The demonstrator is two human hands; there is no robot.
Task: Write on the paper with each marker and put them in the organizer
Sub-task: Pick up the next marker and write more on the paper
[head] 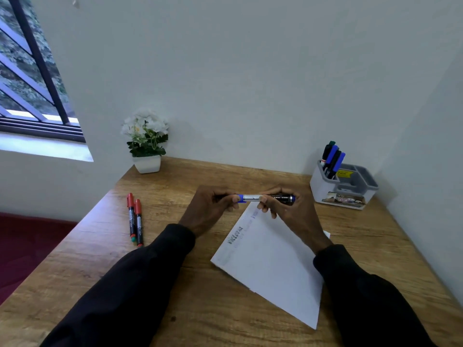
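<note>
I hold a blue marker (253,198) level above the top corner of the white paper (273,266). My left hand (209,209) grips its cap end and my right hand (288,211) grips the barrel. Whether the cap is fully seated, I cannot tell. The paper lies at an angle on the wooden desk (175,284) and carries a few lines of writing near its upper left edge. Two red-capped markers (134,219) lie side by side on the desk to the left. The grey and white organizer (350,189) stands at the back right with several markers (332,159) upright in it.
A white pot of white flowers (146,141) stands at the back left corner of the desk. White walls close the back and right sides. A window with bars (30,78) is at the far left, and a dark red surface (27,246) lies below the desk's left edge.
</note>
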